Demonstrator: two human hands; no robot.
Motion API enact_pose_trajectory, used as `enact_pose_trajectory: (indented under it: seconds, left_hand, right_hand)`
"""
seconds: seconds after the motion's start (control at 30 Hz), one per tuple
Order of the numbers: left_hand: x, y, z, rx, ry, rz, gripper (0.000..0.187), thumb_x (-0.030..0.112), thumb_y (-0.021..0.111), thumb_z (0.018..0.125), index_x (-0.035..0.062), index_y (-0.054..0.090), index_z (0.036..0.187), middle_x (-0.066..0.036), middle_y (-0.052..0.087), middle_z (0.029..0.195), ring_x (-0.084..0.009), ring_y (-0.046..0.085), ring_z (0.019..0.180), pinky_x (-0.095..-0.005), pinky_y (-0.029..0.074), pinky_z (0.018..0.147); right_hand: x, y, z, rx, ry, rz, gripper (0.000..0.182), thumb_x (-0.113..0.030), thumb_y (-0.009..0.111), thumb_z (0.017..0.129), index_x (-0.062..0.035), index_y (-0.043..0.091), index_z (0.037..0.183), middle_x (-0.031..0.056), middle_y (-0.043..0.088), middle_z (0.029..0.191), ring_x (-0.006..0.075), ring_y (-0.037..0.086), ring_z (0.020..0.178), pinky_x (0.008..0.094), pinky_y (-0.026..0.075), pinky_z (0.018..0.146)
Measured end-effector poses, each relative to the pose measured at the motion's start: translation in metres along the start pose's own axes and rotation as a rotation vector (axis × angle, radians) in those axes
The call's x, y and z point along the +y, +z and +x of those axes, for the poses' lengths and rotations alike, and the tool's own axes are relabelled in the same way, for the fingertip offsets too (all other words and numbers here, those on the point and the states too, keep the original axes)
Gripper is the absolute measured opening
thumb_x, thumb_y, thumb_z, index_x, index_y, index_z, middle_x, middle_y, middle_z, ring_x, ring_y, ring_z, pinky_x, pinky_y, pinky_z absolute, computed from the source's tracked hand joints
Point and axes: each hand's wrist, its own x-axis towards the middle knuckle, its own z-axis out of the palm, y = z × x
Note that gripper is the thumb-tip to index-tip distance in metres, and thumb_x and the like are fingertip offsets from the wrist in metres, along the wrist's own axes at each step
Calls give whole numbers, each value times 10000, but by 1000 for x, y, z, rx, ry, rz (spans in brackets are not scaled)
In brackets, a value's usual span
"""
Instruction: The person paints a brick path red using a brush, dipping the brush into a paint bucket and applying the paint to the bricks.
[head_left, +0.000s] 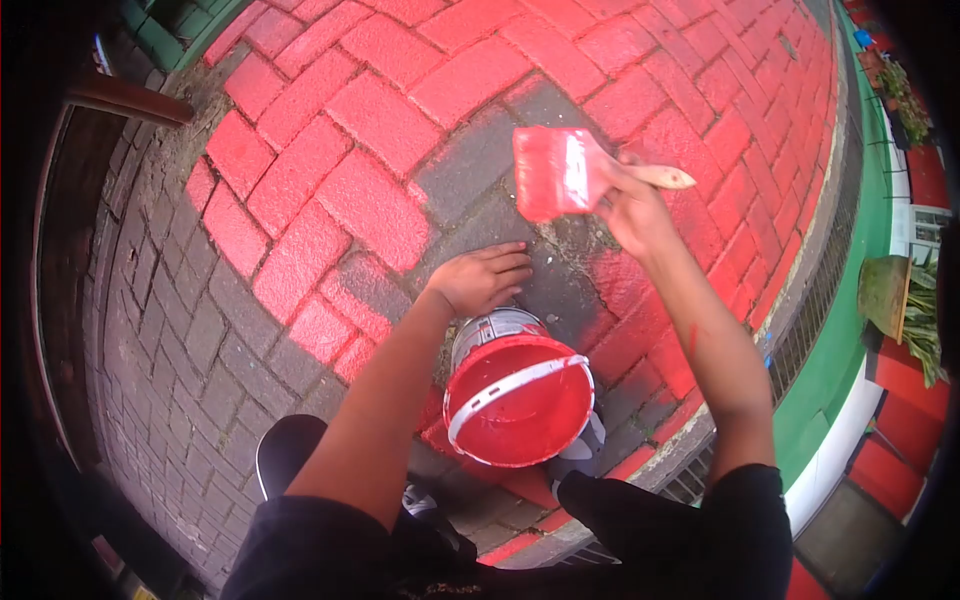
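Note:
A wide, flat paintbrush (552,175) is in my right hand (632,205), its bristles coated red and its pale wooden handle pointing right. The brush is over unpainted grey pavers (470,165). My left hand (484,280) has its fingers stretched out to the right, just beyond the base of a paint bucket (500,330). Whether that hand touches the bucket is hard to tell. Wet red paint coats the bucket's inside, and its mouth faces me. A white handle (515,388) lies across the opening.
Red-painted pavers (385,205) surround the grey patch, with more grey paving (190,370) at left. A drain grate (815,250) and green strip (845,345) run along the right, beside plants (922,320). My shoe (580,450) is beside the bucket. A brown post (130,100) stands at upper left.

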Motion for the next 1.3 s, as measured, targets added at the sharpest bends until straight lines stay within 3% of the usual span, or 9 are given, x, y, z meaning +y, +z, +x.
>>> enact_pose_trajectory:
  seconds: [0.47, 0.57, 0.63, 0.83, 1.0, 1.07, 1.13, 1.2, 1.3]
  left_hand:
    - [-8, 4, 0, 67, -44, -39, 323, 275, 693, 920, 123, 737, 1202, -52, 616, 1430, -214, 542, 1364, -365, 476, 1123]
    - [-7, 3, 4, 80, -83, -42, 350, 274, 677, 935, 136, 706, 1255, -49, 619, 1426, -224, 547, 1358, -368, 472, 1124]
    - [-3, -5, 8, -343, -315, -61, 393, 281, 660, 951, 124, 670, 1311, -48, 626, 1418, -221, 551, 1353, -360, 467, 1126]
    - [-8, 5, 1, 59, -98, -2, 362, 244, 621, 980, 86, 684, 1300, -31, 636, 1407, -172, 560, 1342, -327, 464, 1128]
    - [-7, 4, 2, 73, -87, 34, 355, 233, 630, 970, 91, 689, 1290, -27, 644, 1396, -172, 568, 1334, -331, 473, 1121]
    - [-8, 6, 1, 76, -84, 42, 354, 222, 625, 966, 96, 688, 1292, -27, 647, 1393, -173, 574, 1327, -332, 475, 1118]
    - [-8, 2, 1, 76, -88, 49, 355, 212, 621, 963, 100, 687, 1293, -27, 649, 1389, -174, 580, 1320, -333, 478, 1115]
    - [-3, -9, 5, -345, -304, -72, 476, 173, 552, 910, 66, 620, 1369, -64, 624, 1425, -194, 537, 1367, -336, 420, 1169]
    - [-3, -12, 5, -347, -325, -148, 470, 154, 537, 916, 70, 619, 1371, -66, 592, 1464, -195, 514, 1392, -337, 415, 1175]
  right_hand:
    - [2, 51, 122, -197, -657, -959, 115, -107, 734, 871, -55, 705, 773, 39, 754, 872, 100, 650, 736, 293, 518, 634]
    - [58, 98, 44, -691, -636, -1488, 187, -189, 731, 925, -52, 703, 799, 134, 770, 1101, 218, 727, 1106, 334, 573, 897]
    - [63, 114, 27, -837, -395, -1193, 209, -233, 726, 913, -51, 712, 811, 148, 765, 1045, 204, 739, 1074, 340, 579, 876]
    - [13, 92, 116, -269, -397, -1260, 297, -267, 741, 927, -61, 722, 714, 96, 717, 701, 181, 599, 576, 360, 513, 593]
    - [4, 76, 144, -123, -822, -1249, 120, -137, 656, 838, -71, 704, 749, 143, 733, 808, 302, 737, 796, 432, 545, 692]
    - [14, 118, 85, -216, -466, -1505, 185, -153, 626, 916, -57, 704, 779, 162, 709, 811, 328, 731, 796, 370, 552, 699]
    - [64, 113, 69, -516, -708, -1384, 213, -182, 593, 938, -65, 719, 813, 163, 710, 832, 346, 716, 797, 344, 559, 727]
    - [76, 130, 48, -765, -610, -1265, 146, -160, 647, 915, -62, 737, 855, 127, 733, 853, 255, 715, 756, 310, 561, 749]
    - [85, 141, 45, -676, -376, -875, 159, -158, 695, 931, -119, 742, 784, 97, 702, 743, 202, 706, 704, 384, 548, 728]
